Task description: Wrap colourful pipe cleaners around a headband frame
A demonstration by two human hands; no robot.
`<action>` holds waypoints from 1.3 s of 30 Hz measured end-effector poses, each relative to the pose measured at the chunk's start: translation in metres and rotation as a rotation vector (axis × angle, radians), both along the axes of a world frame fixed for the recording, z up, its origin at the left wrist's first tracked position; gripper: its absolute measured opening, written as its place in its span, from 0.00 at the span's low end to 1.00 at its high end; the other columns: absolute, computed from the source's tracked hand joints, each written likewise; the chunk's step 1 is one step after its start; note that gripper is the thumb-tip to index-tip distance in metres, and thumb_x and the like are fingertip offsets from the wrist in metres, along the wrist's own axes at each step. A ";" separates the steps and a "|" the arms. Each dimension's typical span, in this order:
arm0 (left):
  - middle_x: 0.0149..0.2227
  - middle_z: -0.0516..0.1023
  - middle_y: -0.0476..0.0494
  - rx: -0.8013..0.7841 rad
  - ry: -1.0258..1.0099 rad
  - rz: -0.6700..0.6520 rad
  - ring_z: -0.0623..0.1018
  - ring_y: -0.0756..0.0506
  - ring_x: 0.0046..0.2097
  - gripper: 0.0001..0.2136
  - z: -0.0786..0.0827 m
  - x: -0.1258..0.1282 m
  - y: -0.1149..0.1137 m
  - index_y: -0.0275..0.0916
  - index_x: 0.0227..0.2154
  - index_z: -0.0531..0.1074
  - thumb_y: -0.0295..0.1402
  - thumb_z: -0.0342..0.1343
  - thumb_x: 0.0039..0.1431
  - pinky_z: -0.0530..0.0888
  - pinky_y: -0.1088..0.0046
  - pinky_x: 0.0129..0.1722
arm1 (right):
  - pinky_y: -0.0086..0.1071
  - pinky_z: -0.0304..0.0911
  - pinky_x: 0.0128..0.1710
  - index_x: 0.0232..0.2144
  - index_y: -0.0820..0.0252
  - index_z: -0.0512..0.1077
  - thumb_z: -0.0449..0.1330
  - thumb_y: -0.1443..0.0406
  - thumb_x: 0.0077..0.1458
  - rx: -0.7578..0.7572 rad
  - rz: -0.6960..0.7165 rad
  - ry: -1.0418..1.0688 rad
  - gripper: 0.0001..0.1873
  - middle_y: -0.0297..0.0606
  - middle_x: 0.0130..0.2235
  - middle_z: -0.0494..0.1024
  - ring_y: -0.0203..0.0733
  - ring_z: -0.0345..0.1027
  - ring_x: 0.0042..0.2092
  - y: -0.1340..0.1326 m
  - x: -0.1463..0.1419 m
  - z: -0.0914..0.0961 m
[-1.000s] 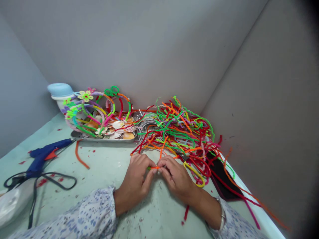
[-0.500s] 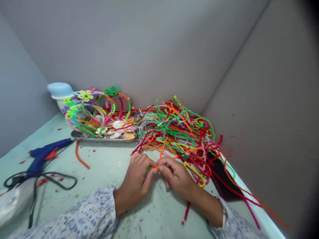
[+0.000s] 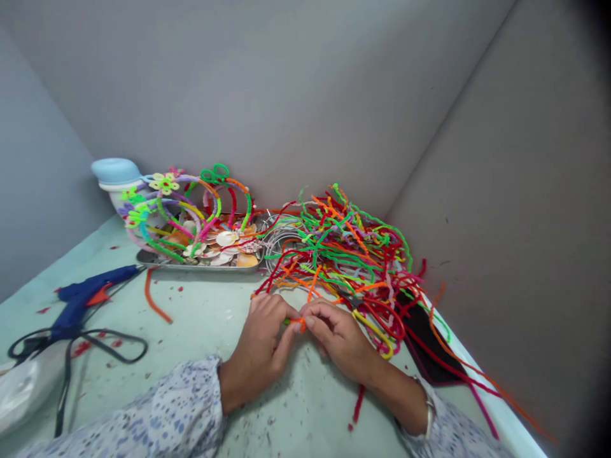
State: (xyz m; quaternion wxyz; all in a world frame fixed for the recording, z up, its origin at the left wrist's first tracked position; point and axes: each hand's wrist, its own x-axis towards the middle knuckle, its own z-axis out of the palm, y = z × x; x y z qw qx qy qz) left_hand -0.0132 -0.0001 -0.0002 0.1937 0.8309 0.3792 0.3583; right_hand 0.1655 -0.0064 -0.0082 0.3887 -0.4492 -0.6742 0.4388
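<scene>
Nearest: spot red fuzzy scrap (image 3: 358, 405) on table (image 3: 291, 413), just beside R forearm (image 3: 403, 394). Then holding short orange fuzzy pc (image 3: 302, 325), green bit (image 3: 286, 322) showing at its L, up betw. both hands: clamped in thumb & forefinger of L hand (image 3: 258, 340), pinched likewise by R hand (image 3: 346, 340); can't tell re hidden fingers. Could drop it if pinch slackens, small as it is; could kink it if twisted unevenly, prob. Might snag R knuckles on scissors (image 3: 375, 334) just beyond, or drag strands off tangled pile (image 3: 353, 254) if reaching across. Off L, note glue gun (image 3: 79, 305) w/ cord (image 3: 62, 401); might catch L sleeve (image 3: 186, 388) if swung wide. Behind, see fuzzy headbands (image 3: 217, 200) on tray (image 3: 210, 270) of shells (image 3: 226, 239); could topple if knocked. Farthest: see bottle (image 3: 124, 200), blue lid, near wall (image 3: 286, 95).
</scene>
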 end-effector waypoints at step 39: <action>0.35 0.69 0.45 -0.052 -0.148 0.153 0.68 0.44 0.41 0.08 -0.001 -0.003 0.001 0.40 0.37 0.67 0.30 0.43 0.65 0.64 0.68 0.43 | 0.26 0.66 0.31 0.41 0.59 0.73 0.51 0.68 0.60 0.598 -0.064 -0.090 0.11 0.34 0.28 0.79 0.35 0.74 0.29 -0.012 0.006 0.004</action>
